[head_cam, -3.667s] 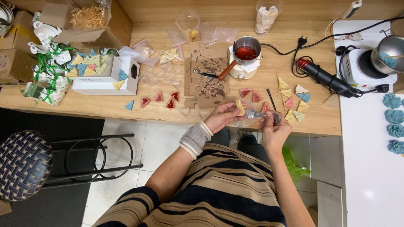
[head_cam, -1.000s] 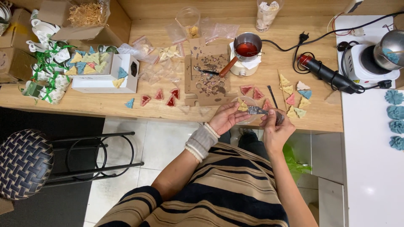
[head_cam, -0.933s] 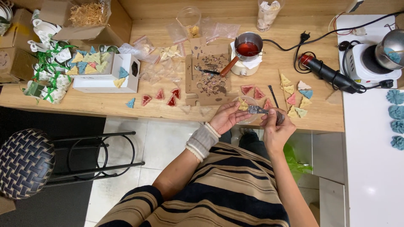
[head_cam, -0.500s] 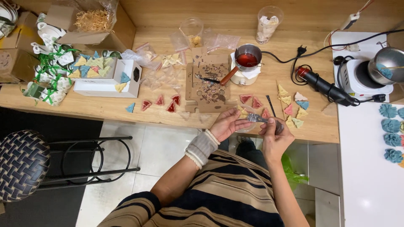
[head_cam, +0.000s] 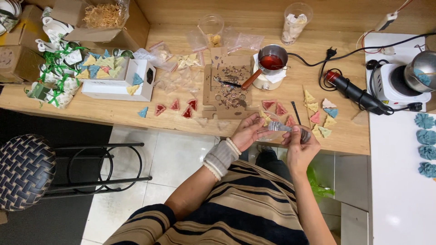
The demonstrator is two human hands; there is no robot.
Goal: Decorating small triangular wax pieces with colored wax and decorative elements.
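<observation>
Both hands meet at the near edge of the wooden surface (head_cam: 91, 109); the left hand (head_cam: 247, 131) and the right hand (head_cam: 297, 143) together pinch a small clear plastic bag (head_cam: 274, 129) stretched between them, fingers closed on its two ends, with a small grey piece inside that is too small to make out; the left wrist wears a grey knitted cuff (head_cam: 221, 156); the bag hangs just over the edge of the surface, in front of the person's striped top.

Just beyond the hands lie small triangular pieces (head_cam: 318, 113) in pink, yellow and blue, with a thin dark stick (head_cam: 295, 111) among them; further left a row of red triangles (head_cam: 175, 106) sits near the edge, with one blue triangle (head_cam: 143, 112) beside it; between these groups lies a flat piece of brown cardboard (head_cam: 227, 88) dotted with dark specks; touching its far right corner stands a small metal pot (head_cam: 271, 61) of red liquid with a wooden handle; a black heat tool (head_cam: 354, 93) with its cord lies to the right, near a white hotplate (head_cam: 395, 84) on the neighbouring white top; a white box (head_cam: 120, 84) carrying coloured triangles stands to the left, beside wrapped packets with green ribbon (head_cam: 54, 75); a round woven stool (head_cam: 27, 170) stands on the floor below.
</observation>
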